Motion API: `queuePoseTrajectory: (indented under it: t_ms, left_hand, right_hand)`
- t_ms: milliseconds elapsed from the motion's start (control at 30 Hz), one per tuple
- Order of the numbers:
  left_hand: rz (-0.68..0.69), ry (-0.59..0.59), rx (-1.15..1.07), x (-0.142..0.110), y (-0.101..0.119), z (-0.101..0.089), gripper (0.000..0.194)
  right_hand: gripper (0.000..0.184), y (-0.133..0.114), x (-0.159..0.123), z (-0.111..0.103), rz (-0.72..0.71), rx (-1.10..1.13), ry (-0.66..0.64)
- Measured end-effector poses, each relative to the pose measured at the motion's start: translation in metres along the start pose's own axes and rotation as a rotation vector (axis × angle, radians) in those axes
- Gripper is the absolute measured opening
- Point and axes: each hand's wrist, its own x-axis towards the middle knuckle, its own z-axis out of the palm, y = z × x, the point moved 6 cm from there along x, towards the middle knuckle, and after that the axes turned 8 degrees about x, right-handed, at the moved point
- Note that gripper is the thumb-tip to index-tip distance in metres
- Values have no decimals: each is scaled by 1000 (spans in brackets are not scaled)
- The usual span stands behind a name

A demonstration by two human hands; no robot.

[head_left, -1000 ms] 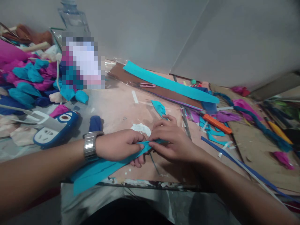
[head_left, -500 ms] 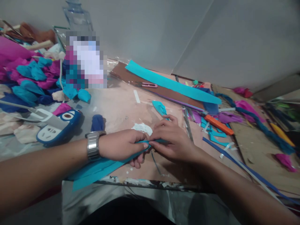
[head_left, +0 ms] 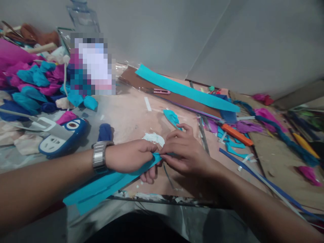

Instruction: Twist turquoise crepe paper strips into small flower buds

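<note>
A long turquoise crepe paper strip (head_left: pixel 101 191) runs from under my left forearm to my fingers, its loose end hanging over the table's front edge. My left hand (head_left: pixel 133 157), with a metal watch (head_left: pixel 99 157) on the wrist, is closed on the strip, thumb on top. My right hand (head_left: pixel 182 148) pinches the strip's right end between thumb and fingers, touching the left fingertips. Just beyond the right fingers lies a small turquoise paper piece (head_left: pixel 171 117). A white patch (head_left: pixel 153 138), perhaps glue, is on the table behind both hands.
Blue, pink and cream paper pieces (head_left: pixel 32 96) pile up at left beside a blue-and-white power strip (head_left: pixel 63 136). Pink thread snips (head_left: pixel 162 91) rest on brown paper (head_left: pixel 131 77) at the back. An orange utility knife (head_left: pixel 235 133) and paper scraps lie right.
The loose end of the turquoise strip has shifted left and slightly down, and more of its flat face shows near my fingers. Both hands stay in almost the same place.
</note>
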Motion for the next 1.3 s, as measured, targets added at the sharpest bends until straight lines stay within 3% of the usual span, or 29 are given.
queuePoseTrajectory:
  t_ms: [267, 700, 800, 1067, 1167, 1300]
  left_hand:
    - [127, -24, -30, 3, -1, -3, 44]
    - [173, 127, 99, 0, 8, -7, 32]
    - [218, 218, 271, -4, 13, -9, 32]
    - [285, 549, 1005, -20, 38, -7, 32]
    - [298, 569, 1177, -20, 37, -3, 31]
    - [285, 492, 1322, -14, 33, 4, 28]
  right_hand:
    - [3, 0, -1, -3, 15, -14, 9]
    - [3, 2, 0, -5, 84, -37, 24]
    - [3, 1, 1, -4, 113, -31, 3]
    - [7, -2, 2, 2, 259, 16, -90]
    - [7, -3, 3, 3, 295, 45, -129]
    - [8, -3, 3, 6, 331, 127, -224]
